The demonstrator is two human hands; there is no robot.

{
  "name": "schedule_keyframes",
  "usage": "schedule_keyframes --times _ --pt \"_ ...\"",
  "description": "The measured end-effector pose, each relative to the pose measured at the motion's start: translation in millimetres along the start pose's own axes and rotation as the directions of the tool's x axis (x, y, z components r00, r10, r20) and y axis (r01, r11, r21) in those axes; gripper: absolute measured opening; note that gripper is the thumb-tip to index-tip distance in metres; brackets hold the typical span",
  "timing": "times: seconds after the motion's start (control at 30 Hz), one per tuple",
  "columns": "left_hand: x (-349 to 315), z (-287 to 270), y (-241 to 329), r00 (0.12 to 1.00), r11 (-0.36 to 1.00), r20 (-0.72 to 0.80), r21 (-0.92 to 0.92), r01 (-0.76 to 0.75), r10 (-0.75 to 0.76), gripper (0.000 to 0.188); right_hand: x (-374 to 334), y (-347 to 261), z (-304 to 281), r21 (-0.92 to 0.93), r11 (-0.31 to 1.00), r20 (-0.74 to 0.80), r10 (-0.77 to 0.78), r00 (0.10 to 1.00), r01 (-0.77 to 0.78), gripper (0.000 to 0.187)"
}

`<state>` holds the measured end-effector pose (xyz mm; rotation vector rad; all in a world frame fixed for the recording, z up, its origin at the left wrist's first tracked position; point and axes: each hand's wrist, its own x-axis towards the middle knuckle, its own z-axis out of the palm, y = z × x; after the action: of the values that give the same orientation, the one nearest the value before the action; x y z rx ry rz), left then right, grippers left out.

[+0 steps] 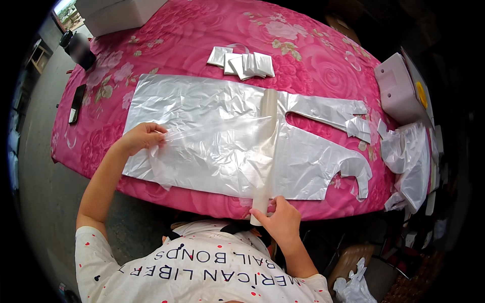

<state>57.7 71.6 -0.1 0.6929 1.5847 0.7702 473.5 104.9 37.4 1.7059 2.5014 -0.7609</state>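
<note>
A stack of thin, silvery-white plastic sheets (pixel 202 96) lies flat across the table, with curved strap-like cut-outs at its right end; it looks like plastic aprons. Across it rests a long pale tube (pixel 269 101), its near end past the table's front edge. My right hand (pixel 281 222) is closed around that near end. On the left, the fingers of my left hand (pixel 144 137) pinch the edge of a clear plastic film (pixel 202 139), lifted a little and stretched toward the tube. Several folded plastic packets (pixel 242 64) sit beyond the stack.
A pink floral cloth (pixel 187 45) covers the table. At the left are a phone (pixel 77 103) and a dark bottle (pixel 76 49). White boxes stand at the back left (pixel 118 17) and right (pixel 401 88). Crumpled plastic (pixel 409 156) hangs at the right edge.
</note>
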Motion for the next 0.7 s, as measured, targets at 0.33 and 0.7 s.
schedule_keyframes --times 0.33,0.7 --pt "-7.1 -10.4 5.1 0.882 0.631 -0.136 0.747 -0.207 0.451 0.027 -10.4 11.9 12.4 0.305 0.930 0.238 0.134 0.962 -0.205 0.040" --pt "35.8 247.9 2.9 0.580 0.334 0.153 0.690 -0.642 0.800 0.053 -8.8 24.3 9.2 0.298 0.923 0.326 0.141 0.935 -0.243 0.042"
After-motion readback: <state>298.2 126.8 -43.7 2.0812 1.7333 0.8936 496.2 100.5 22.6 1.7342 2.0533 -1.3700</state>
